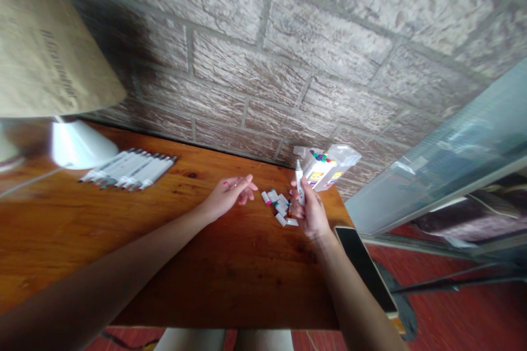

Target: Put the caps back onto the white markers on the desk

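My right hand (pixel 310 214) is wrapped round a white marker (pixel 300 184), which points upward with its grey tip bare. Just left of that hand, a small pile of loose marker caps (pixel 280 205) lies on the wooden table, white with pink, teal and other coloured ends. Over the table, left of the caps, my left hand (pixel 231 196) hovers with its fingers loosely curled and apart, holding nothing that I can see. Behind my right hand stands a clear plastic case (pixel 329 170) with colourful marker ends showing at its top.
A row of white markers (pixel 132 169) lies at the left, beside a lamp (pixel 82 142) with a tan shade. A phone or tablet (pixel 364 269) rests at the table's right edge. The stone-block wall (pixel 230 60) rises behind the wooden table (pixel 197 274).
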`<state>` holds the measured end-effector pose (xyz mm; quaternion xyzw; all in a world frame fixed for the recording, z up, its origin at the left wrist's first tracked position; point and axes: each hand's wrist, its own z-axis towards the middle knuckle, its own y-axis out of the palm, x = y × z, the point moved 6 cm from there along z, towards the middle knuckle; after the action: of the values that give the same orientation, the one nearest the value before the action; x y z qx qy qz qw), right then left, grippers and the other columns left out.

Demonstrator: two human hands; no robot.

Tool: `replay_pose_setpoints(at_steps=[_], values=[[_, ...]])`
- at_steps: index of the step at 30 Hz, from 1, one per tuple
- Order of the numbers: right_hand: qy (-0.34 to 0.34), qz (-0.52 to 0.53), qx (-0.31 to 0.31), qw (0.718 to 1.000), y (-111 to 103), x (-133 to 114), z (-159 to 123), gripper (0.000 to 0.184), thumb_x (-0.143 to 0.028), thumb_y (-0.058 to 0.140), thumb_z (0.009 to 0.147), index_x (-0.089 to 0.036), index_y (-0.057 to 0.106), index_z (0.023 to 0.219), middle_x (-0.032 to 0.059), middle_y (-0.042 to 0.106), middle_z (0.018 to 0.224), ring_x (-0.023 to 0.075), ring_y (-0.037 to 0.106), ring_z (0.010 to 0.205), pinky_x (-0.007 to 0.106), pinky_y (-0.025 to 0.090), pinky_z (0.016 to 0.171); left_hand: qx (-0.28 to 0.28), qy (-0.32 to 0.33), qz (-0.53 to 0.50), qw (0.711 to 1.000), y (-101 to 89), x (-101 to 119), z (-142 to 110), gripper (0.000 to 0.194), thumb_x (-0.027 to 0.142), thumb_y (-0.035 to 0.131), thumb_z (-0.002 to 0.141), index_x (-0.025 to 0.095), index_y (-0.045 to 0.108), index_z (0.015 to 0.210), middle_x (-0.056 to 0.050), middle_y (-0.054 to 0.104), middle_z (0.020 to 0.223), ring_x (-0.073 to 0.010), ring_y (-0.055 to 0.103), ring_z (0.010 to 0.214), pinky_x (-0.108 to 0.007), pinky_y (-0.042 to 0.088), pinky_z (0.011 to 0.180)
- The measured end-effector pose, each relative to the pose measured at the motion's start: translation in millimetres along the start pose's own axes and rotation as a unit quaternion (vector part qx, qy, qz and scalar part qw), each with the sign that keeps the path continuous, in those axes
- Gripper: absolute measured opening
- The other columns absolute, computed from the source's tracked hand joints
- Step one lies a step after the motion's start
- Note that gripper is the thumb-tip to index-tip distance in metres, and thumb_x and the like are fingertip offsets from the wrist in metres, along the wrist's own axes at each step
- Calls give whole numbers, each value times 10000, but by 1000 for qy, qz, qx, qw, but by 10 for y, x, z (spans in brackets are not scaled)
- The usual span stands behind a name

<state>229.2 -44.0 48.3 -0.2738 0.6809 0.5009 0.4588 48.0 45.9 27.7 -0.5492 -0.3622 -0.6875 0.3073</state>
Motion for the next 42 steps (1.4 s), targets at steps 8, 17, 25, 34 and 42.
replay_pose_setpoints(at_steps=[8, 17, 25, 34, 42], values=[[38, 75, -16, 996, -14, 54, 40, 498, -573, 830, 651, -174, 564, 787, -113, 500, 533, -13, 157, 335, 129, 104, 292, -19, -15, 22, 999, 1, -67, 14, 575, 679, 597, 813, 113, 700, 815, -32, 662, 655, -85, 519, 500, -214, 389, 494], [48, 58, 2, 997, 49, 73, -20, 473, -539, 845, 650, -159, 567, 692, -22, 688, 647, -21, 194, 322, 127, 121, 280, -31, 1, 39, 999, 23, -76, 16, 589, 682, 561, 829, 107, 689, 834, -36, 650, 667, -90, 510, 506, -220, 393, 500], [79, -26, -104, 991, 377, 405, -199, 491, -623, 726, 757, -138, 655, 726, -62, 518, 490, -9, 181, 323, 157, 87, 323, -163, 56, 113, 979, 213, 43, -97, 482, 580, 482, 923, 134, 662, 906, -20, 624, 735, -112, 528, 621, -236, 432, 592], [95, 16, -133, 986, 500, 501, -258, 333, -475, 745, 799, -167, 648, 879, -24, 605, 718, 21, 409, 432, 132, 179, 347, -156, 13, 88, 984, 213, -41, -128, 497, 618, 544, 871, 133, 609, 784, 35, 480, 570, -89, 420, 520, -217, 339, 503], [142, 108, -157, 971, 508, 484, -244, 440, -551, 626, 870, -138, 664, 1016, 1, 634, 785, 15, 440, 416, 116, 200, 303, -156, 9, 85, 984, 216, -15, -122, 484, 608, 558, 860, 140, 623, 756, 58, 404, 519, -88, 394, 505, -224, 339, 519]])
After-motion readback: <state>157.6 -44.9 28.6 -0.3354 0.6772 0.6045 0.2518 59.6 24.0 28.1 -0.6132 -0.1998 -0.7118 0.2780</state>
